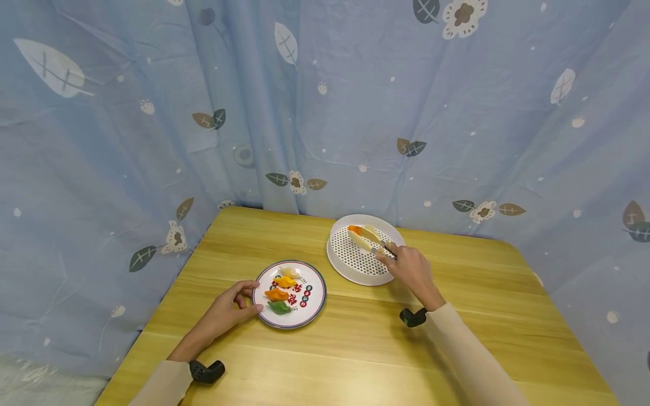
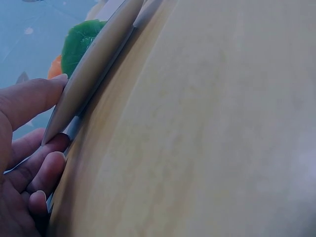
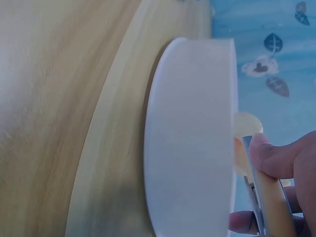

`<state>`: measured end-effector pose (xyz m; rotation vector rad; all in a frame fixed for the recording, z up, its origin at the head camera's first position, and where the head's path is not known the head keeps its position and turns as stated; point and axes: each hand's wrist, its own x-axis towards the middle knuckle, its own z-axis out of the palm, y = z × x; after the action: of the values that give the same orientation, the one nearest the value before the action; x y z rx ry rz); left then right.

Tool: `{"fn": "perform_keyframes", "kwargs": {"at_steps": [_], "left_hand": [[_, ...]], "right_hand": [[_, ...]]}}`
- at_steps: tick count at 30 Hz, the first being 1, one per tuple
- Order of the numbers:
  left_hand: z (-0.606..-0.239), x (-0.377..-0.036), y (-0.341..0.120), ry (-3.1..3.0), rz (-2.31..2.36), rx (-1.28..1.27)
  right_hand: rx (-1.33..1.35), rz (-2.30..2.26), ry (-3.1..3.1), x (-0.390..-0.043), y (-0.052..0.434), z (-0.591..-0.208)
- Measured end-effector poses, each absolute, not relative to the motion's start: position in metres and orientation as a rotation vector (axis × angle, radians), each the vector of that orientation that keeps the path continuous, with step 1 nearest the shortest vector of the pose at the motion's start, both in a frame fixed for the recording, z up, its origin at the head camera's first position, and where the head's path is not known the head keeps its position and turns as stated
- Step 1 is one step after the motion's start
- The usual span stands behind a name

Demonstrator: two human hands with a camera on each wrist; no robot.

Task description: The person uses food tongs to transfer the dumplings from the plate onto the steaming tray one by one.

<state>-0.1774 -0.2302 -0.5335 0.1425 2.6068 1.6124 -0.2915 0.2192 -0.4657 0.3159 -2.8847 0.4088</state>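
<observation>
My left hand [image 1: 231, 307] grips the near left rim of a round white plate [image 1: 313, 307], thumb on top and fingertips under the edge in the left wrist view. A white, a yellow, an orange and a green dumpling [image 1: 279, 307] lie in a row on the plate. Over a white round steamer basket [image 1: 337, 256] with a perforated floor, my right hand [image 1: 412, 269] holds food tongs [image 1: 369, 235] with cream tips. Between or right at the tong tips is an orange dumpling [image 1: 354, 229]. The right wrist view shows the thumb pressing on the tongs' handle [image 3: 271, 197].
Plate and basket stand side by side on a wooden table [image 1: 365, 344], the basket farther back near the table's far edge. A blue patterned curtain [image 1: 350, 113] hangs behind and around the table. Black wrist devices [image 1: 207, 372] sit at both wrists.
</observation>
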Motion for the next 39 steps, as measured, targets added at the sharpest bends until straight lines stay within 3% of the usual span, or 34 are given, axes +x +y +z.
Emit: {"fn": "perform_keyframes", "kwargs": {"at_steps": [20, 39], "left_hand": [[-0.534, -0.179, -0.230, 2.635, 1.615, 0.170], [-0.535, -0.179, -0.231, 2.626, 1.597, 0.149]], "right_hand": [[0.188, 0.297, -3.007, -0.321, 0.218, -0.472], [0.226, 0.370, -2.944, -0.305, 0.222, -0.466]]}}
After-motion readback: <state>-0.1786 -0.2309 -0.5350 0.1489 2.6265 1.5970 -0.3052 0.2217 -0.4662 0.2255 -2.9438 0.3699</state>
